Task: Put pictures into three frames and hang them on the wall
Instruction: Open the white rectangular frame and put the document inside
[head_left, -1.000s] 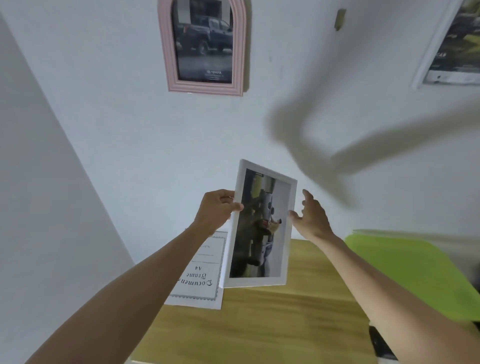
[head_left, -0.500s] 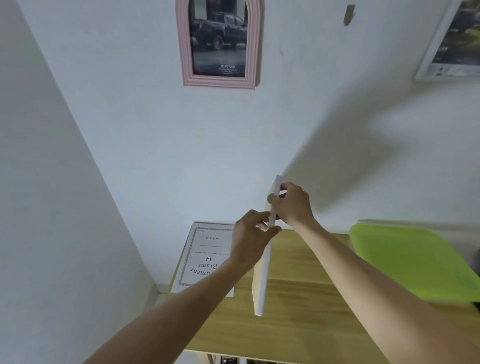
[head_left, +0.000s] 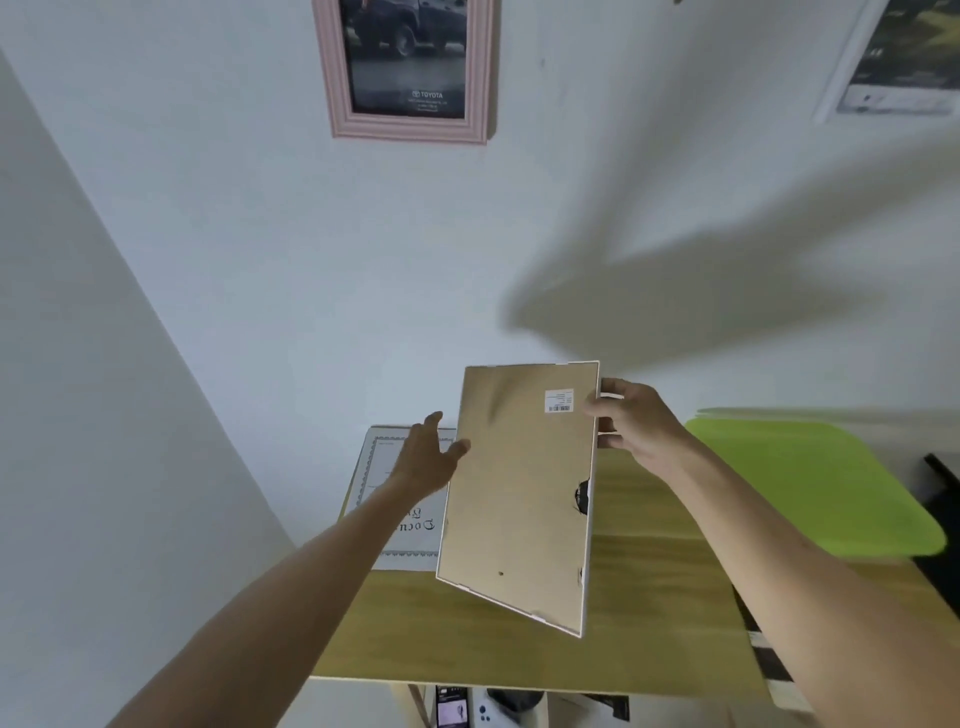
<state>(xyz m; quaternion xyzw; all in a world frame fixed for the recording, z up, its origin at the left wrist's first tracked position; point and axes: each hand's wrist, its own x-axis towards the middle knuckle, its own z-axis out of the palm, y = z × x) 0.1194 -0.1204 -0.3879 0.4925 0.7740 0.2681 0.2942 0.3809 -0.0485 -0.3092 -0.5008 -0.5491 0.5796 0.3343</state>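
1. White frame (head_left: 519, 493): held in the air above the wooden surface (head_left: 519, 649), its brown backing board turned to the viewer, a small white label near the upper right corner.
2. Right hand (head_left: 631, 421): grip closed on the frame's upper right edge, thumb on the backing and fingers wrapped behind the rim.
3. Left hand (head_left: 428, 457): fingers spread and relaxed, the thumb tip touching the frame's left edge; it grips nothing.
4. Document sheet (head_left: 400, 499): lies flat on the surface below and behind the left hand, partly covered by the frame.
5. Green tray (head_left: 810, 483): rests on the surface to the right of the right hand, well apart from the frame.
6. Pink frame (head_left: 410, 73): hangs on the wall (head_left: 260, 234) above both hands, with a dark truck picture inside.
7. Second framed picture (head_left: 898, 57): hangs on the wall high to the right of the right hand, cut off by the view's edge.
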